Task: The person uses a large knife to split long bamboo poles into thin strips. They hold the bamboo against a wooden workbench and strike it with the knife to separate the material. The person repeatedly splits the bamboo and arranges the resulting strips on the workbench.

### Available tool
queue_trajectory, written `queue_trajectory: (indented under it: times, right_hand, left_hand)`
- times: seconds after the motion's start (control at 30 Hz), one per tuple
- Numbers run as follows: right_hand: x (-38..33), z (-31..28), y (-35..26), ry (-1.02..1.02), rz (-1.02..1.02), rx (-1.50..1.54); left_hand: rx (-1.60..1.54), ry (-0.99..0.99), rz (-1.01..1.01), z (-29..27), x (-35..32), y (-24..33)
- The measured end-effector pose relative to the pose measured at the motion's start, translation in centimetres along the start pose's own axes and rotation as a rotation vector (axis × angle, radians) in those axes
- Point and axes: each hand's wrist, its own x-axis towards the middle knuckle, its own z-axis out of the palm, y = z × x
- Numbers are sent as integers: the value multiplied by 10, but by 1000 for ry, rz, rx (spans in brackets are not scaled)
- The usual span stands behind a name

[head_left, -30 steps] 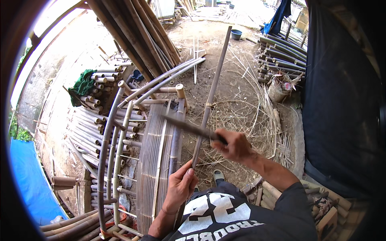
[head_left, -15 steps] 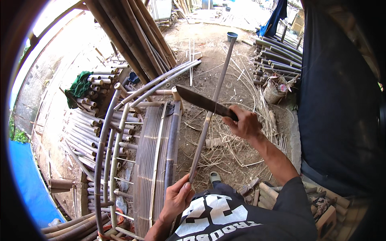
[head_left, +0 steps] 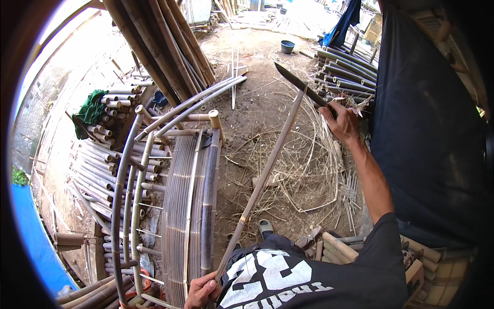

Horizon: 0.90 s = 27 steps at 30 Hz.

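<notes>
Close to my body at the lower edge, my left hand (head_left: 203,291) grips the near end of a long, narrow bamboo strip (head_left: 261,180). The strip slants away from me, up and to the right. My right hand (head_left: 340,123), arm stretched out, is closed round the handle of a machete with a long dark blade (head_left: 291,78). That blade crosses the strip at its far tip and seems to touch it. The machete's handle is mostly hidden by my fingers.
A bamboo bench (head_left: 208,206) with a slatted seat stands just left of me. Thin shavings (head_left: 303,170) litter the ground ahead. Bamboo poles are stacked left (head_left: 92,175) and far right (head_left: 345,72). A dark sheet (head_left: 422,129) hangs on the right. A bucket (head_left: 287,47) stands far off.
My left hand has drawn the strip back toward my body, down and left. My right hand has moved farther out, and the machete has gone from the strip's middle to its far tip.
</notes>
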Motion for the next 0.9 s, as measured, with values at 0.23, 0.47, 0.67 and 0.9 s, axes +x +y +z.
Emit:
queue_trajectory:
  times: [0.23, 0.47, 0.67, 0.9]
  right_hand:
    - [36, -46, 71, 133, 562, 63]
    - [-70, 59, -125, 38, -239, 325]
    - [-114, 62, -180, 39, -578, 316]
    - [-88, 54, -150, 103, -391, 239]
  left_hand:
    - [-35, 54, -114, -16, -8, -4]
    - [-386, -91, 48, 51, 140, 68]
    - [-374, -149, 45, 74, 163, 86]
    - [-332, -150, 21, 74, 137, 68]
